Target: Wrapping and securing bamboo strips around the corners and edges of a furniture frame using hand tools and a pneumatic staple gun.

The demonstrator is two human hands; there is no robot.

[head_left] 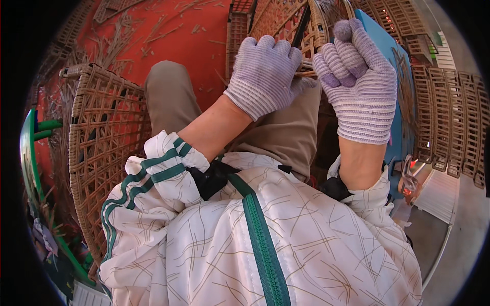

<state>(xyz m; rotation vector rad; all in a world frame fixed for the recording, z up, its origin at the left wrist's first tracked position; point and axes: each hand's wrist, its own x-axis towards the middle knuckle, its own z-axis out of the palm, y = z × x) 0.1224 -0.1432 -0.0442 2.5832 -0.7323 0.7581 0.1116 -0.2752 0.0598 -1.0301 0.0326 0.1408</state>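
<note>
Both my hands wear striped pale-purple knit gloves. My left hand is closed, back upward, above my knee at the edge of a woven wicker piece. Pale strands of cane show beside its fingers, but what lies inside the grip is hidden. To the right, my right hand is turned palm toward me with its fingers curled in. The index finger bends over near the wicker's rounded rim; anything pinched there is too small or covered to make out.
Another woven wicker panel stands at my left. Cane scraps litter the red surface ahead. A blue board is beside my right hand, with stacked wicker pieces farther right. A green-edged object sits at far left.
</note>
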